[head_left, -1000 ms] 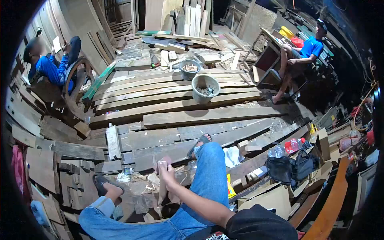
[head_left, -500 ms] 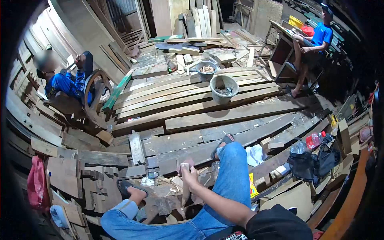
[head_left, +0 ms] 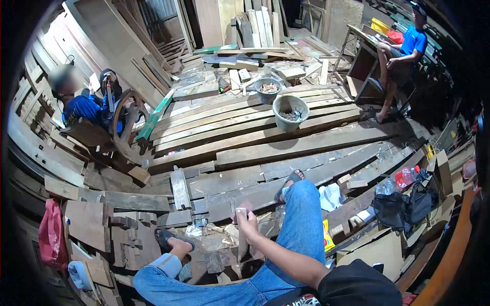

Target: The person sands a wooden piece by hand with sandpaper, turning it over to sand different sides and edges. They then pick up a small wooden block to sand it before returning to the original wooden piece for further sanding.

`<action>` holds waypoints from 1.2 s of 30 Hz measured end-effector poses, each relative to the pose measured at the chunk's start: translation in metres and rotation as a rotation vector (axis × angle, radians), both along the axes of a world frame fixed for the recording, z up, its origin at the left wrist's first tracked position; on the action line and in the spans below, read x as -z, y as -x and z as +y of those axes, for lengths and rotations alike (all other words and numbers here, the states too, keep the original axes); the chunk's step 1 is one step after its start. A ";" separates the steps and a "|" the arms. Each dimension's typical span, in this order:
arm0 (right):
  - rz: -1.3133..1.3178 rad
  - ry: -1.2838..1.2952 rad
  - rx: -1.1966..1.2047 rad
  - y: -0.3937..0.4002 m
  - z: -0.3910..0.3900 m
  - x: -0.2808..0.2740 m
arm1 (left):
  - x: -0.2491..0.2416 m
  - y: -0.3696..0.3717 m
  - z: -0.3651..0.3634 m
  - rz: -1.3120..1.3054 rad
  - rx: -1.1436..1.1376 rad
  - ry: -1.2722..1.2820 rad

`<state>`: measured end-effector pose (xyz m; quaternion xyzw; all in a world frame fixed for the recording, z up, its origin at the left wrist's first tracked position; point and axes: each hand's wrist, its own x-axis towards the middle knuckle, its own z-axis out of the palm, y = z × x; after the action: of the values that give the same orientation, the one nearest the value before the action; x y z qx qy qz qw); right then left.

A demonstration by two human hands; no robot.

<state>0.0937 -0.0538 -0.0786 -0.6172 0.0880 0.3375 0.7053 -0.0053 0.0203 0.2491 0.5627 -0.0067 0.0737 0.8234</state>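
Note:
My right hand [head_left: 247,225] is closed around the upper part of a narrow wooden piece [head_left: 242,251], which stands nearly upright between my knees. A thin pinkish sheet [head_left: 247,205] shows at the top of the piece, right at my fingers. Its kind is not clear from here. My bare forearm reaches in from the right, over my jeans [head_left: 298,224]. My left hand is out of sight. Wood chips and scraps [head_left: 232,230] lie on the planks just beyond my right hand.
Two buckets [head_left: 291,113] stand on long timber beams [head_left: 306,149] ahead. A seated person [head_left: 84,107] is at the left beside a wheel [head_left: 125,120]; another person [head_left: 412,41] sits by a table at the right. Bottles [head_left: 406,177] and a black bag [head_left: 392,210] lie right of my knee.
My view has shifted slightly, so the scene sits a little further right. My right hand keeps its grip on the wooden piece. The left-hand person's hands and held object have changed position.

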 end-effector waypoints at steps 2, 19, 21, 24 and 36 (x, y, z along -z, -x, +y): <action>0.005 -0.008 -0.004 0.000 -0.001 0.002 | 0.001 -0.002 0.001 -0.001 -0.006 0.009; -0.070 0.009 -0.059 0.000 0.002 0.031 | 0.006 -0.004 0.005 -0.036 -0.042 0.082; -0.039 -0.002 -0.043 0.001 0.005 0.034 | 0.007 -0.005 0.005 -0.045 -0.042 0.087; -0.057 0.007 -0.029 -0.001 0.005 0.045 | 0.008 -0.004 0.003 -0.048 -0.042 0.096; -0.036 0.021 -0.032 0.001 0.004 0.029 | 0.011 -0.001 0.003 -0.076 -0.063 0.142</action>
<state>0.0928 -0.0499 -0.1073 -0.6317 0.0690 0.3367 0.6948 -0.0048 0.0234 0.2383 0.4995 -0.0147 0.1211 0.8577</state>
